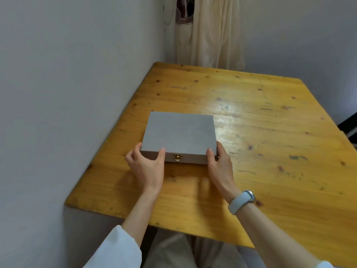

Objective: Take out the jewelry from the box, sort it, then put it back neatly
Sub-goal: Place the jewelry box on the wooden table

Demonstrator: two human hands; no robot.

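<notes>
A flat grey jewelry box [178, 132] lies closed on the wooden table [260, 151], with a small gold clasp [177, 157] on its near side. My left hand [146, 163] grips the box's near left corner, thumb on the front edge and fingers round the left side. At the near right corner, my right hand [219, 161] holds the box the same way, thumb on the front and fingers along the right side. No jewelry is visible; the box's inside is hidden.
The table stands in a corner against a white wall [67, 93] on the left. A cream curtain [208, 31] hangs behind the far edge. A pale watch [241, 202] sits on my right wrist. A dark object [349, 126] shows at the right edge.
</notes>
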